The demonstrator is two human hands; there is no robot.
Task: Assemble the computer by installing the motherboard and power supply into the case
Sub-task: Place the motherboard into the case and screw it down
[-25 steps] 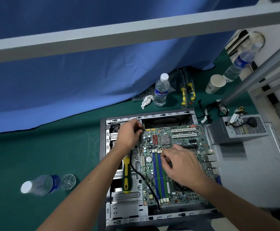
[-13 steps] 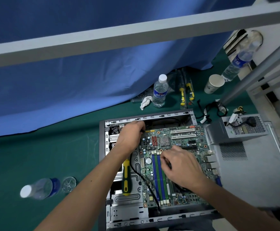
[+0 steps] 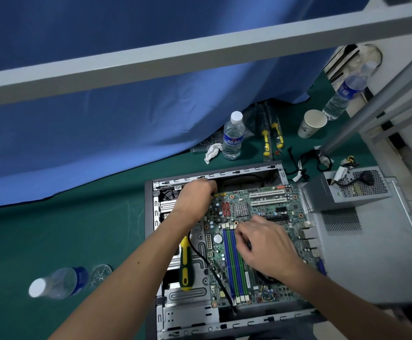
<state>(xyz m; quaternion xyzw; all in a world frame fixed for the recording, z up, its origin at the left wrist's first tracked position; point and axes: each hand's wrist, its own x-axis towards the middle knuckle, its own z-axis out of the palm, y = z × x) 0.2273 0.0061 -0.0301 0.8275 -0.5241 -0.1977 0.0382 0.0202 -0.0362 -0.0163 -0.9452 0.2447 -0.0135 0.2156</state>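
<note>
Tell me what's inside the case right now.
Inside the case: the motherboard, a yellow-green screwdriver on the drive bay and a black cable. The left hand and right hand cover parts of the board.

Both bare forearms reach forward from the near edge over the case (image 3: 151, 241). The left hand (image 3: 195, 197) sits at the case's far left corner, knuckles up, fingers curled downward in a grip on something I cannot make out. The right hand (image 3: 266, 246) hovers over the middle of the case, back of the hand up, fingers (image 3: 243, 235) bent and pointing left, thumb tucked beneath.
</note>
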